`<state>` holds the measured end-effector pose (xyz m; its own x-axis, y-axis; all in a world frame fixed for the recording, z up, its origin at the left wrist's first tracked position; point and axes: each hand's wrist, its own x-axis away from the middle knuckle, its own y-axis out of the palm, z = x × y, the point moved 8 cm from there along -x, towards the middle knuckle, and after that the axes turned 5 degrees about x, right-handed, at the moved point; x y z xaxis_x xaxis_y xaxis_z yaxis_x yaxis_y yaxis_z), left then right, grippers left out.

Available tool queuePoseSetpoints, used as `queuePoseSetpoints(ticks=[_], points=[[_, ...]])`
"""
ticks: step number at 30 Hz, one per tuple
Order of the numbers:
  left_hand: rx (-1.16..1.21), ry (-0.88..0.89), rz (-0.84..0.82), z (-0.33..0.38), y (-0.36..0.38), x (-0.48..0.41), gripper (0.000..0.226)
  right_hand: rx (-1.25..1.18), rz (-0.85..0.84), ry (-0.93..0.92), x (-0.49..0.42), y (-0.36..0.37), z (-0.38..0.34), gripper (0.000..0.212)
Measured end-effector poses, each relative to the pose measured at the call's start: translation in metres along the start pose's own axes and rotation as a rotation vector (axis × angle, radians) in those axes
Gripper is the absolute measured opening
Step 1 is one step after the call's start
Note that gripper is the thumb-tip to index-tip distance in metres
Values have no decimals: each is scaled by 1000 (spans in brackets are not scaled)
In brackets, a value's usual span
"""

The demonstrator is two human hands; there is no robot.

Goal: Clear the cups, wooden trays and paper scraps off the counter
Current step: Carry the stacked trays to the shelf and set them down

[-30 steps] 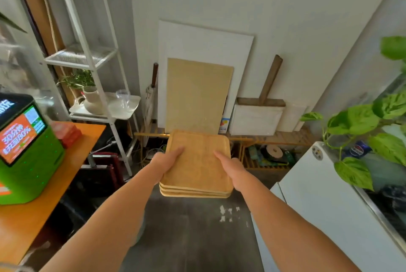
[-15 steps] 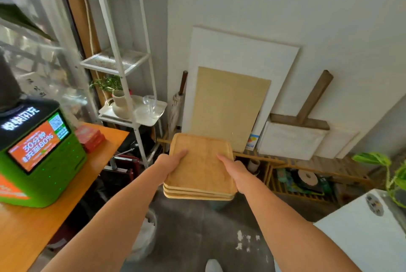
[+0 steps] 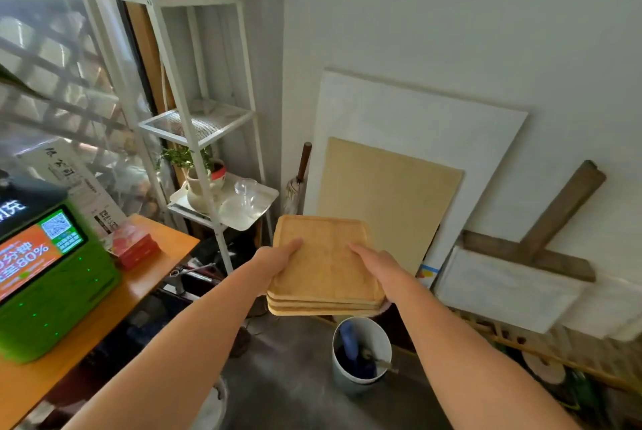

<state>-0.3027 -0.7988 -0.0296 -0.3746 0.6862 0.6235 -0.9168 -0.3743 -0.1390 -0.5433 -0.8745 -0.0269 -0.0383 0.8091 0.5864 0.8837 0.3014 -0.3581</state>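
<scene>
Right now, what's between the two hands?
In the head view, the stack of three square wooden trays sits between the left hand and right hand, each gripping one side edge, thumbs on top.

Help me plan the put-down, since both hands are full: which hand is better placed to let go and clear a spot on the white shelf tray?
Probably the left hand. It grips the stack of wooden trays on the side nearer the white shelf tray, where a clear cup stands. The right hand is on the far side.

Head view (single) forward and down
</scene>
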Motion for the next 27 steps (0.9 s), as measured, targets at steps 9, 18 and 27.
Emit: queuePoseSetpoints(ticks=[9, 18, 27], points=[[79, -56, 86, 23, 16, -41, 96, 90, -102, -44, -71, -3, -42, 88], [115, -58, 130, 77, -24, -107, 92, 99, -197, -69, -139, 47, -113, 86], [165, 23, 156, 190, -79, -198, 80, 99, -197, -145, -218, 88, -253, 89]])
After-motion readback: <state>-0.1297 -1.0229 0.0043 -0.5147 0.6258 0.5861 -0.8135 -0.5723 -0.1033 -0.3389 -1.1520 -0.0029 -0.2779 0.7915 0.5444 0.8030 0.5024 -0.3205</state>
